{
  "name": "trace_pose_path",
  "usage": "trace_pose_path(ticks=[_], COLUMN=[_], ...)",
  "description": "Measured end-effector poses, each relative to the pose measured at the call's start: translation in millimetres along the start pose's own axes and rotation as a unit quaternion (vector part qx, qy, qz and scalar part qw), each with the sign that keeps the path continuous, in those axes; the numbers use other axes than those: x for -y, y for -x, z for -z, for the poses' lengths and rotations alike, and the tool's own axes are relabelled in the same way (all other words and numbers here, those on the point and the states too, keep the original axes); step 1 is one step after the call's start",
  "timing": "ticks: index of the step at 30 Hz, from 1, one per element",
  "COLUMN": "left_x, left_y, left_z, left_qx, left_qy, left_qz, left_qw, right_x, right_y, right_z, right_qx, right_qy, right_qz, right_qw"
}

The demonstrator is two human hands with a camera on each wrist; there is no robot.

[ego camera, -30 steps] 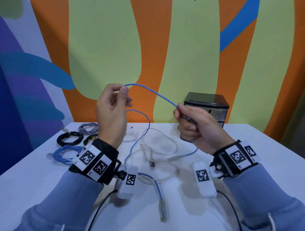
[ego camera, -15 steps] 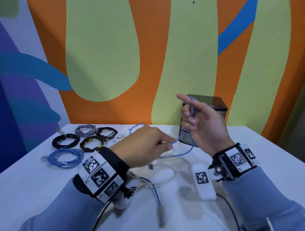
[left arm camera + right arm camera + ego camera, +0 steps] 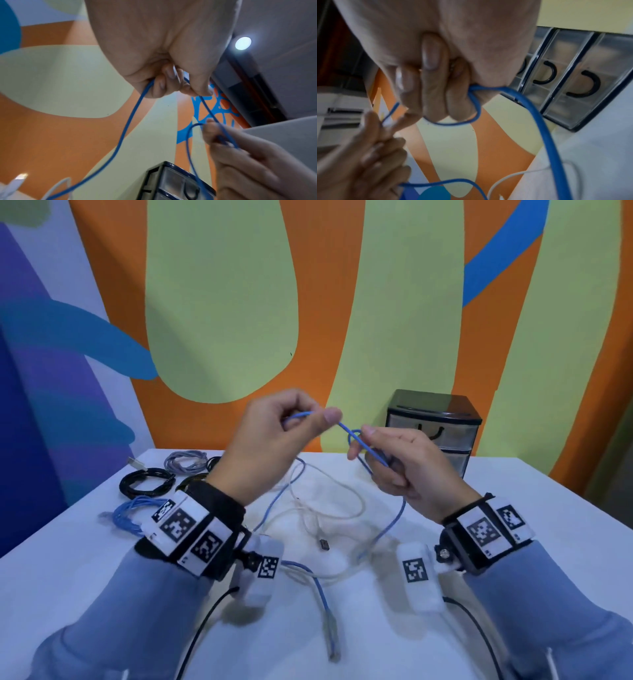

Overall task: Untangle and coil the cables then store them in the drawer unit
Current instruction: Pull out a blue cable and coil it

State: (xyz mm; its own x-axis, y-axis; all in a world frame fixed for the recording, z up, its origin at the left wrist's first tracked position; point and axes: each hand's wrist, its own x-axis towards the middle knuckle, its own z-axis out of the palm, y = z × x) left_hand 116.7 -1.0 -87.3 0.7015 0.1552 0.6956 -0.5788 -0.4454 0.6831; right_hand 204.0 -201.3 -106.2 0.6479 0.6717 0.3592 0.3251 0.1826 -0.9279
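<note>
Both hands hold a thin blue cable point(image 3: 345, 429) in the air above the white table point(image 3: 513, 508). My left hand point(image 3: 274, 436) pinches the cable between thumb and forefinger. My right hand point(image 3: 397, 463) grips a small loop of it in curled fingers, close to the left hand. The cable point(image 3: 130, 119) hangs from the left fingers, and a loop point(image 3: 467, 119) shows under the right fingers. Its loose end with a clear plug point(image 3: 333, 642) lies on the table near me. A white cable point(image 3: 329, 491) lies tangled under the hands. The black drawer unit point(image 3: 433, 429) stands at the back right, drawers closed.
Several coiled cables lie at the back left: a black coil point(image 3: 145, 482), a grey coil point(image 3: 185, 460) and a blue coil point(image 3: 132, 513). A painted wall rises behind the table. Black cords run from my wrist cameras off the near edge.
My left hand has risen from low over the table and now pinches the cable at the height of the right hand. The right hand has kept its grip, and a small loop has formed there.
</note>
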Motion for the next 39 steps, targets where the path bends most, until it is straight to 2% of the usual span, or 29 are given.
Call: trace_pose_path(ticks=[3,6,8,10,12,13,16,19,21,23,25,28,31,34,36,37,39], left_x=[9,16,19,15,9,5,0,-3,-5,-9,-10,-1,10,21,27,28,27], left_y=[-5,-5,-1,5,12,15,20,21,20,18,13,4,-1,-4,-4,-3,2], left_z=[5,-1,-7,-15,-25,-28,-32,-31,-31,-29,-22,-6,2,7,7,4,-3], left_qx=[-0.073,-0.080,-0.019,0.117,0.256,0.300,0.343,0.339,0.310,0.261,0.198,0.080,-0.013,-0.097,-0.092,-0.061,0.047], left_qy=[-0.004,-0.050,-0.111,-0.136,-0.152,-0.167,-0.211,-0.176,-0.123,-0.078,-0.035,0.034,0.047,0.086,0.083,0.061,0.018], left_qz=[0.026,0.015,0.012,0.030,0.040,0.044,0.032,0.037,0.026,0.023,0.021,0.047,0.070,0.107,0.124,0.130,0.151], left_qw=[0.997,0.995,0.994,0.983,0.954,0.938,0.915,0.924,0.942,0.962,0.979,0.995,0.996,0.986,0.984,0.988,0.987], right_x=[9,12,14,16,16,15,9,5,2,-1,-2,5,14,21,24,25,26], right_y=[4,4,4,2,0,-1,-5,-6,-5,-3,-2,0,5,10,11,10,8], right_z=[-5,-14,-17,-17,-16,-15,-8,-4,-5,-6,-4,-1,1,3,6,7,6], right_qx=[0.099,0.108,0.061,-0.003,-0.069,-0.101,-0.173,-0.206,-0.190,-0.154,-0.103,-0.019,0.080,0.125,0.107,0.087,0.035], right_qy=[-0.119,-0.169,-0.195,-0.224,-0.242,-0.249,-0.247,-0.070,0.059,0.123,0.106,0.048,-0.034,-0.159,-0.219,-0.232,-0.253], right_qz=[-0.033,-0.003,0.023,0.040,0.055,0.064,0.091,0.108,0.102,0.063,0.006,-0.040,-0.077,-0.071,-0.035,-0.016,0.020], right_qw=[0.987,0.980,0.979,0.974,0.966,0.961,0.949,0.970,0.975,0.978,0.989,0.998,0.993,0.977,0.969,0.969,0.967])
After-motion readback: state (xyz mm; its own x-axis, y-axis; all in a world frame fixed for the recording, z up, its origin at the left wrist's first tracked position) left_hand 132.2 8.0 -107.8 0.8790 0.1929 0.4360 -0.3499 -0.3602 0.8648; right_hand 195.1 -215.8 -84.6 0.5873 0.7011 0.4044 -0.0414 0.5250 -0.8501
